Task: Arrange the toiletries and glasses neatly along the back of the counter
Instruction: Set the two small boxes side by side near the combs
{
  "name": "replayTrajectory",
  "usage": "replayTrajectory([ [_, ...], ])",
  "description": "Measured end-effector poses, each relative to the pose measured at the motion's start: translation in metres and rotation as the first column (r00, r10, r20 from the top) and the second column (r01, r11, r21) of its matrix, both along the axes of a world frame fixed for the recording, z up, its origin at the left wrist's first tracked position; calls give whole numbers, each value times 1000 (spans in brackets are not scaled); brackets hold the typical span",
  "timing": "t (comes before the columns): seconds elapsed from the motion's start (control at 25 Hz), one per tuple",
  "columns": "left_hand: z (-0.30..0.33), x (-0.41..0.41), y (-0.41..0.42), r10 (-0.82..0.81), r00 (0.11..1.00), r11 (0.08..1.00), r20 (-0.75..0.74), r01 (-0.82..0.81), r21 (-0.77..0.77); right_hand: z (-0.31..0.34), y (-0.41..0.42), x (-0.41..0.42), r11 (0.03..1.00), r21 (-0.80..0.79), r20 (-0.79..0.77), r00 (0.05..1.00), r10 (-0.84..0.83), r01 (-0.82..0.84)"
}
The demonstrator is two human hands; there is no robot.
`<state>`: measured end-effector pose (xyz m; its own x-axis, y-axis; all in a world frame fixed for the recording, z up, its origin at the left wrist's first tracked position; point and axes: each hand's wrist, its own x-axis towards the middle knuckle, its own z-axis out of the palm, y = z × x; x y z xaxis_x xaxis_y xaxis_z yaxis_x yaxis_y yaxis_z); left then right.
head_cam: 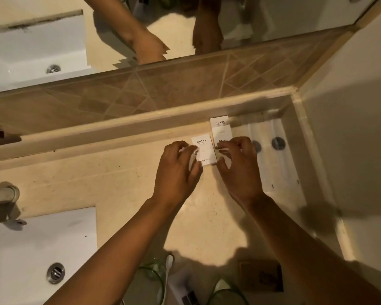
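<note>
light: dim, warm yellow cast | source: from behind the camera, toward 6 o'clock | shadows: broad soft ones on counter (123,194) at 5 o'clock and wall (350,150) at 3 o'clock | distortion: wide-angle bowing at edges | blur: soft at 6 o'clock

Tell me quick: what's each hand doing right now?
Left hand: fingers closed on the nearer white hotel box, pinching its left edge.
Right hand: fingers curled at the farther white hotel box; whether they grip it cannot be told.
</note>
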<state>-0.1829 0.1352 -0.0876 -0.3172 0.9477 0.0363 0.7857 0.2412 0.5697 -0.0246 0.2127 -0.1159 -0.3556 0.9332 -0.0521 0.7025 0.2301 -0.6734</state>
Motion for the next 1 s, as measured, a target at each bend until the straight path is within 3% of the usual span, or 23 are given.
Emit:
replayTrajectory([
  [0.08,-11,-3,-2,-133,981,991,-141,132,-18,3,14,0,999,30,51,999,-16,14],
  [0.2,-22,-2,8,-206,957,978,-205,195,-74,3,30,-5,998,9,90,994,64,-65],
  [0.6,-28,-8,39,-195,977,980,-84,190,-60,-5,40,-10,996,-2,106,990,89,-89],
  [1.0,-29,-8,41,-177,981,984,-78,174,-40,3,40,-14,996,-30,141,986,85,-81],
])
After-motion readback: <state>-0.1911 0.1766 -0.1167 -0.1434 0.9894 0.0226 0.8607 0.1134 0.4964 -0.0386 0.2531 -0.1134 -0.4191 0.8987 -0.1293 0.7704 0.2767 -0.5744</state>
